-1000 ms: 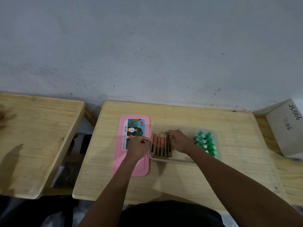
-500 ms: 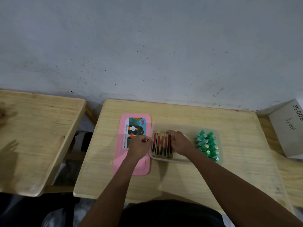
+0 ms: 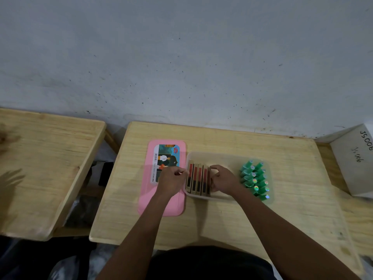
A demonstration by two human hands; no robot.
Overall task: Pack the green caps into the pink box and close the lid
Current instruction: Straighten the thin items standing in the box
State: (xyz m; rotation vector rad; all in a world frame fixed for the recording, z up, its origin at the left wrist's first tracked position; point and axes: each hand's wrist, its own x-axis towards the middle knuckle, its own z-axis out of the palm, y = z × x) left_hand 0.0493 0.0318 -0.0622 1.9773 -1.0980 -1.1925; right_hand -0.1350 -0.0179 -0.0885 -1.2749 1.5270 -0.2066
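The green caps stand bunched at the right end of the clear tray, just right of my right hand, so that hand is the nearer one. My left hand is curled at the tray's left edge, over the pink lid. Both hands press loosely around the row of long cartons, whose long axes run front to back.
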